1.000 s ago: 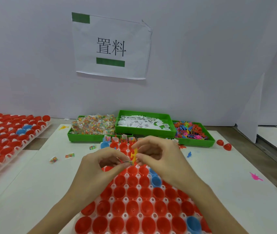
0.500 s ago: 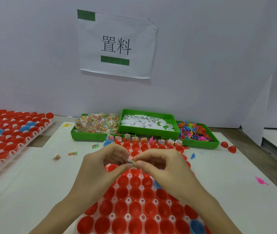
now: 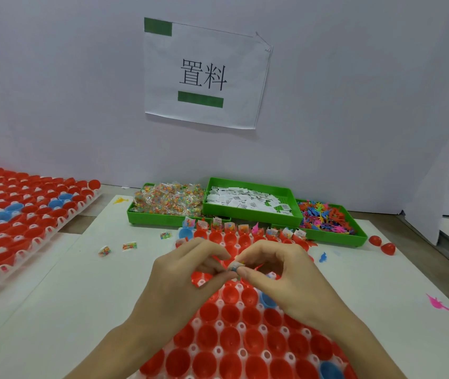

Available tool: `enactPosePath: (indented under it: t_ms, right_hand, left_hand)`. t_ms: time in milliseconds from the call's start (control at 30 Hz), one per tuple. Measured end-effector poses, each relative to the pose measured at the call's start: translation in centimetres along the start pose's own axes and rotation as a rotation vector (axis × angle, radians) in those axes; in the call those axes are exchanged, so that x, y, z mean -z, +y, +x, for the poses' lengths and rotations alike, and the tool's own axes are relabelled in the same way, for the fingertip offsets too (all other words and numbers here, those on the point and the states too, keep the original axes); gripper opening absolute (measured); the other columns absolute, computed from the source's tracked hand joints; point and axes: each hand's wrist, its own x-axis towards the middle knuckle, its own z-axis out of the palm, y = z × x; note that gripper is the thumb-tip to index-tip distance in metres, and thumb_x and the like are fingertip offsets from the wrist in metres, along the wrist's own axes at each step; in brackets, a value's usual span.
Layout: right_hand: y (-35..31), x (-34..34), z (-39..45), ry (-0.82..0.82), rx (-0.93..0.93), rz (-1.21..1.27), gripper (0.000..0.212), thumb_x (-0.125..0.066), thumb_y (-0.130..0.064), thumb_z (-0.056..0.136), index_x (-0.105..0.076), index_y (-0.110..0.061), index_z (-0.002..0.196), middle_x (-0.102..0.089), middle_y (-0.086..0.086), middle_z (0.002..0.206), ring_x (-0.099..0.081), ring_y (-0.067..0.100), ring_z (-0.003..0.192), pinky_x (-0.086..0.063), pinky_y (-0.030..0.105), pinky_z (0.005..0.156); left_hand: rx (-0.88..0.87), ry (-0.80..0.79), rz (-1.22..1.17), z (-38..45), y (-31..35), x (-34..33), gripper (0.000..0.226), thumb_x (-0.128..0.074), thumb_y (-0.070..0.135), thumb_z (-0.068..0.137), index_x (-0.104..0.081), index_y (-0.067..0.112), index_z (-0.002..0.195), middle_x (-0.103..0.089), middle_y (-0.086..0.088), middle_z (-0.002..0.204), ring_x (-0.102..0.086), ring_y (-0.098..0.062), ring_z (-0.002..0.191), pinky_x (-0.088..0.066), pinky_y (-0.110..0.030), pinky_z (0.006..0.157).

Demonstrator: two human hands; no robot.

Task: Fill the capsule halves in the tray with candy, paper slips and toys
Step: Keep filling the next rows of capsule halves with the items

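Hands meet over the far part of the tray (image 3: 245, 348), above the red capsule halves (image 3: 230, 314). The left hand (image 3: 187, 272) and the right hand (image 3: 280, 272) both pinch one small bundle (image 3: 235, 267) between thumb and fingertips; it looks like a candy packet, perhaps with a paper slip and a scrap of yellow toy, though it is too small to tell for certain. The other fingers curl loosely.

Handling, as a judgement: the bundle is very light, soft and crinkly, and its plastic wrap is likely slippery, so a fingertip pinch across its middle suits it best. The cups are thin and sit loosely in their sockets, so a gentle drop should serve better than a push.

Count: three green bins stand at the back of the bench (image 3: 61, 302), one of candy packets (image 3: 168, 199), one of paper slips (image 3: 242, 199), one of coloured toys (image 3: 324, 216). The far row of the tray, about ten cups (image 3: 245, 230), already holds fillings; the many near rows lie bare. Most cups are red, with at least three blue ones (image 3: 268, 300) showing in this tray. Three stray candy packets (image 3: 129, 246) lie on the bench to the left; three loose toys show, yellow (image 3: 120, 200), blue (image 3: 323, 257) and pink (image 3: 436, 303). Two red capsule halves (image 3: 382, 244) lie at the right. A second tray (image 3: 26, 214) sits at far left. A paper sign (image 3: 204, 75) hangs on the wall.
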Motion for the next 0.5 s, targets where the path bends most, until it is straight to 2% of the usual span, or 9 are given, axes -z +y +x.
enactPosePath:
  t_ms: [100, 167, 300, 400, 500]
  right_hand:
    - [0.2, 0.1, 0.1, 0.05, -0.004, -0.009, 0.003, -0.077, -0.026, 0.092, -0.077, -0.029, 0.093, -0.076, -0.011, 0.089, -0.073, 0.011, 0.087, -0.059, 0.03, 0.078]
    - [0.4, 0.3, 0.6, 0.11, -0.022, -0.019, 0.003, -0.078, -0.025, 0.09, -0.078, -0.028, 0.091, -0.077, -0.012, 0.086, -0.073, 0.009, 0.084, -0.06, 0.032, 0.078]
    - [1.3, -0.1, 3.3, 0.142, -0.049, -0.06, 0.004, -0.08, -0.024, 0.089, -0.079, -0.024, 0.092, -0.077, -0.012, 0.085, -0.073, 0.005, 0.083, -0.06, 0.029, 0.081]
    - [2.1, -1.1, 5.6, 0.096, -0.084, -0.067, 0.006, -0.081, -0.023, 0.088, -0.08, -0.02, 0.093, -0.079, -0.008, 0.086, -0.074, 0.004, 0.084, -0.058, 0.025, 0.081]
    - [2.7, -2.2, 7.6, 0.08, -0.091, -0.111, 0.006, -0.08, -0.02, 0.088, -0.081, -0.017, 0.093, -0.079, -0.006, 0.086, -0.074, 0.004, 0.083, -0.059, 0.025, 0.081]
  left_hand:
    - [0.147, -0.013, -0.092, 0.3, -0.4, 0.2, 0.018, -0.079, 0.032, 0.084, -0.073, 0.022, 0.098, -0.07, 0.016, 0.09, -0.071, -0.002, 0.083, -0.057, -0.015, 0.075]
    - [0.202, -0.1, 0.039, 0.4, -1.3, 0.8, 0.024, -0.064, 0.049, 0.09, -0.076, 0.031, 0.099, -0.069, 0.024, 0.089, -0.064, -0.003, 0.093, -0.05, -0.017, 0.081]
    - [0.122, -0.489, 0.322, 0.0, -3.1, 1.4, 0.055, -0.031, 0.064, 0.099, -0.073, 0.035, 0.12, -0.069, 0.027, 0.108, -0.039, -0.004, 0.111, -0.034, -0.02, 0.101]
    - [0.09, -0.557, 0.409, -0.3, -3.3, 1.1, 0.065, -0.018, 0.068, 0.1, -0.069, 0.037, 0.126, -0.067, 0.028, 0.116, -0.036, -0.002, 0.116, -0.029, -0.026, 0.105]
    - [0.078, -0.563, 0.415, -0.2, -3.2, 1.0, 0.07, -0.014, 0.07, 0.098, -0.068, 0.037, 0.128, -0.065, 0.028, 0.118, -0.035, -0.002, 0.118, -0.024, -0.022, 0.105]
